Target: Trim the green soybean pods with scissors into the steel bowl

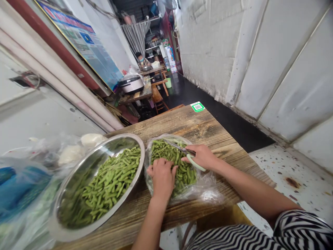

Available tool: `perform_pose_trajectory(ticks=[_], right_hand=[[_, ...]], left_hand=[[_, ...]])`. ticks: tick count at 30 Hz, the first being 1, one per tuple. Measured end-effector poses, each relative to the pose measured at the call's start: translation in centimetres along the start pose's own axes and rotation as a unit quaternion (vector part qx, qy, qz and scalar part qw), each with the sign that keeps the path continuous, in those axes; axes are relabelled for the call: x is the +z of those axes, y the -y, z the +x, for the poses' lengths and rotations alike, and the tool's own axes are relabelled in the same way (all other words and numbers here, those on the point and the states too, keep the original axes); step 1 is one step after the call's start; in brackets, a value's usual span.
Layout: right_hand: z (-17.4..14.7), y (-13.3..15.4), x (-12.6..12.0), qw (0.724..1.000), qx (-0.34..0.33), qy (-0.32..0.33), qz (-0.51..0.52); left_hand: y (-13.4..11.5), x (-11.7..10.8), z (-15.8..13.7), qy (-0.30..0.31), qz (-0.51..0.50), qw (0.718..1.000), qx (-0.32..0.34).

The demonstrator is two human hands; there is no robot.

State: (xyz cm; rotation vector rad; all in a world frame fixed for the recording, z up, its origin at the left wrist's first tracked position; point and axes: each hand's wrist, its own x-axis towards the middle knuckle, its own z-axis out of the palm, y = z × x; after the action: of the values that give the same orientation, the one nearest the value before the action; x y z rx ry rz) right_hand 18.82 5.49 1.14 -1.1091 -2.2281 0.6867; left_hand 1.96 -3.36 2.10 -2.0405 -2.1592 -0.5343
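Note:
Green soybean pods (187, 173) fill a clear plastic bag (208, 194) that lies spread open on the wooden table. My left hand (163, 175) rests on the pods with its fingers curled down among them; whether a pod is between the fingertips is hidden. Scissors (178, 146) with pale green handles are in my right hand (201, 158), their blades pointing left over the far part of the bag. To the left, a large steel basin (142, 152) holds many more pods (111, 180).
The wooden table (221, 135) carries a green code card (197, 107) at its far corner. Plastic bags (23, 187) crowd the left side. Beyond stand another table with a rice cooker (130, 84), a stool, and a seated person (143, 61).

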Motion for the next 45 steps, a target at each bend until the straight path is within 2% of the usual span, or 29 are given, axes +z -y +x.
perform_pose_trajectory(ticks=[3,5,7,13,17,22,30,33,36,38,40,45], right_hand=[[-0.1,0.2,0.0,1.0,0.006,0.005,-0.001],[-0.1,0.5,-0.1,1.0,0.009,0.016,0.006],[-0.2,0.7,-0.3,0.999,0.014,0.041,0.02],[-0.5,1.2,-0.5,0.993,-0.024,0.109,0.039],[-0.5,1.1,-0.5,0.991,-0.044,0.122,0.037],[-0.6,1.1,-0.7,0.989,-0.05,0.133,0.034],[-0.8,1.4,-0.7,0.986,-0.045,0.148,0.056],[-0.8,1.3,-0.4,0.984,-0.038,0.158,0.072],[-0.7,1.1,-0.2,0.984,-0.032,0.162,0.067],[-0.6,1.0,-0.1,0.985,-0.023,0.158,0.06],[-0.5,0.9,-0.2,0.988,-0.014,0.144,0.053],[-0.5,1.2,-0.6,0.989,-0.011,0.124,0.076]], left_hand=[[0.0,0.5,0.3,0.021,-0.039,0.999,0.015],[0.5,0.3,0.4,0.0,-0.092,0.996,0.014],[1.1,0.1,0.5,-0.021,-0.167,0.986,-0.013],[2.4,0.3,0.2,-0.025,-0.37,0.914,-0.162],[2.8,0.5,0.0,-0.017,-0.432,0.882,-0.19],[2.9,0.5,-0.1,-0.019,-0.442,0.879,-0.178],[2.6,-0.6,-0.1,-0.007,-0.407,0.903,-0.136],[2.6,-0.4,-0.2,0.002,-0.413,0.9,-0.138],[2.8,0.0,-0.2,0.024,-0.439,0.886,-0.15],[2.8,0.0,-0.1,0.037,-0.47,0.866,-0.167],[2.6,-0.2,0.1,0.033,-0.514,0.835,-0.195],[2.0,-1.3,0.4,0.017,-0.665,0.699,-0.261]])
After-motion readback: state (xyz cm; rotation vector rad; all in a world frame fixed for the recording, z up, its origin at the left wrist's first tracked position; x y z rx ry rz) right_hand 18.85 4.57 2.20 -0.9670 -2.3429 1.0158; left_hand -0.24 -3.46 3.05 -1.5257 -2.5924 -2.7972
